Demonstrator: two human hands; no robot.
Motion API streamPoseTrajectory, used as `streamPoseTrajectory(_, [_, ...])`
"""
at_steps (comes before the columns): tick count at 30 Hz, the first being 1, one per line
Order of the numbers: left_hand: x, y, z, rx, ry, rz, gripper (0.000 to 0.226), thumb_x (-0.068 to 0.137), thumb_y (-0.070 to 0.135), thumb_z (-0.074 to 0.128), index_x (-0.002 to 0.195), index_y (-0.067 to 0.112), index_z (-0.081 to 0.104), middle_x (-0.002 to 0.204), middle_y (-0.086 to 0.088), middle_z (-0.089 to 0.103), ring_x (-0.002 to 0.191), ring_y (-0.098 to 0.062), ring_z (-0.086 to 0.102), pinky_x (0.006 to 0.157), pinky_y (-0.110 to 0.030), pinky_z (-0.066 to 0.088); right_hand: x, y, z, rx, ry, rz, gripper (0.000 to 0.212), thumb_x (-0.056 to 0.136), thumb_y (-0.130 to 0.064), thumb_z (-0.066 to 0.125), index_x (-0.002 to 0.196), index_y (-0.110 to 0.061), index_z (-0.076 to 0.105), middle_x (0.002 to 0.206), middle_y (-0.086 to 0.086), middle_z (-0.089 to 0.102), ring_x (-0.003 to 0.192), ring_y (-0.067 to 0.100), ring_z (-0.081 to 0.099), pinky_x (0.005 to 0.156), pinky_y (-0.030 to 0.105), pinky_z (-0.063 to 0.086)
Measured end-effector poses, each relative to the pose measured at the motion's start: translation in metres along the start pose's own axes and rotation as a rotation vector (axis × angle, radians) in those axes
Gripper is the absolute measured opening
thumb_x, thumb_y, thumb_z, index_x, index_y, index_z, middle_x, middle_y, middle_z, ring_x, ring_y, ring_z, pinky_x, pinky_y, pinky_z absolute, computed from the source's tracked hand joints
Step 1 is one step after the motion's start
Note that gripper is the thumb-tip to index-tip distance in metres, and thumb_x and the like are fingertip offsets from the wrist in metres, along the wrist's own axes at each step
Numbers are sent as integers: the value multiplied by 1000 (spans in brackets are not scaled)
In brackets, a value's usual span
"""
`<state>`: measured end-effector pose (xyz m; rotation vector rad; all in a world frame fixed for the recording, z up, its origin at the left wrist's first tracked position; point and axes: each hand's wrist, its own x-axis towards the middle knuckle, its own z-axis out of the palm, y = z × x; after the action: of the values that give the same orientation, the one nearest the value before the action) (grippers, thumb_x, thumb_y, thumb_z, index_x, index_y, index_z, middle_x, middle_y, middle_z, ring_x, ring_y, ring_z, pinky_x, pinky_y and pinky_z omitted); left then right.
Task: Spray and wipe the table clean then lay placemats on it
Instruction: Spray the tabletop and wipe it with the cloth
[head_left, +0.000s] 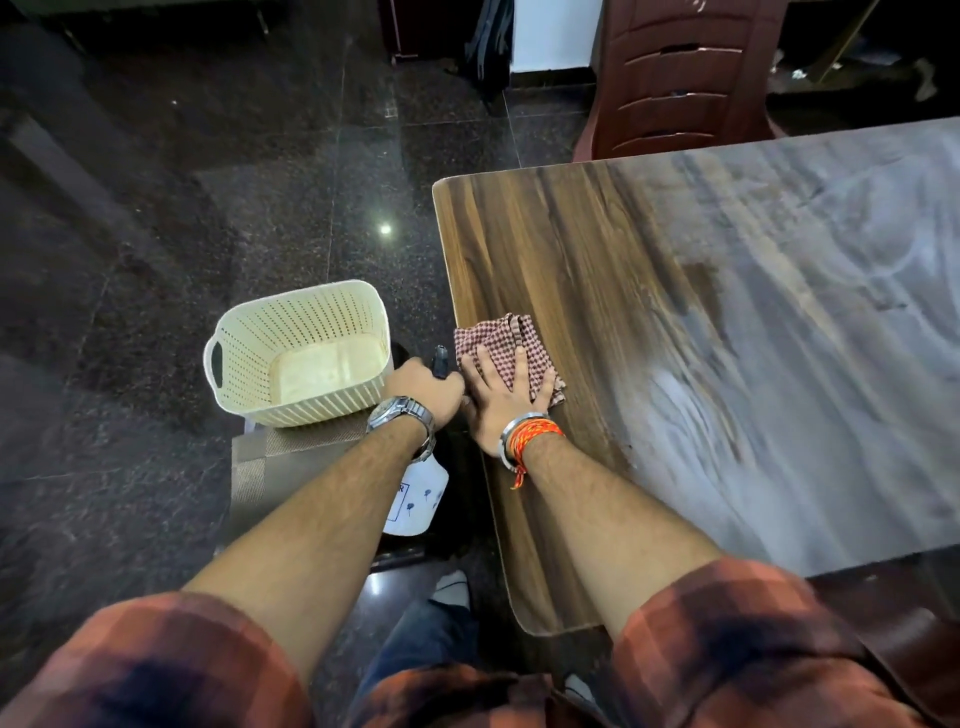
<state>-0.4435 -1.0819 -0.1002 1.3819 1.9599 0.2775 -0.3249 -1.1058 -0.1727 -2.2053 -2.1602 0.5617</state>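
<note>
My right hand (506, 397) lies flat, fingers spread, on a red-and-white checked cloth (501, 340) at the near left edge of the wooden table (582, 249). My left hand (423, 387) is closed around the black head of a white spray bottle (418, 499), held just off the table's left edge; my forearm hides most of the bottle. Brown woven placemats (291, 452) lie under a cream basket on a low surface to the left. Pale wet streaks cover the table's right part.
A cream perforated plastic basket (301, 353) stands left of the table, on the placemats. A dark red plastic chair (685, 78) stands at the table's far side. The floor (182, 208) is dark polished stone. My legs and shoes show below the table's edge.
</note>
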Motion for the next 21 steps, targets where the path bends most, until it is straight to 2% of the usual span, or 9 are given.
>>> streamPoseTrajectory(6, [-75,-26,23,6,-1,-98,55,68,54,46,98,12,65,91,-18,72,78,-36,71,80,-42,60,-109,15,20,-18,-41,-76,59,98,-49,22,149,-43,-6,158,-20,-15,141,33,-27,100,65,-26])
streamPoseTrajectory(10, [-124,-35,46,-48,12,-119,53,67,51,50,100,13,66,95,-15,72,76,-36,73,77,-43,62,-159,28,27,-12,-54,-149,57,98,-49,21,150,-41,-3,158,-20,-14,141,34,-28,95,62,-31])
streamPoseTrajectory(15, [-198,-50,79,-61,-23,-136,49,67,49,51,97,12,65,92,-16,72,77,-36,72,78,-43,61,-232,51,39,-16,-91,-184,56,99,-51,20,150,-41,-1,157,-20,-18,140,34,-29,96,63,-30])
streamPoseTrajectory(21, [-228,-39,82,-86,-25,-88,45,74,48,55,100,13,65,96,-12,71,80,-32,70,78,-38,59,-261,66,42,-12,-109,-156,57,98,-49,23,147,-47,-5,157,-22,-17,142,34,-27,99,64,-26])
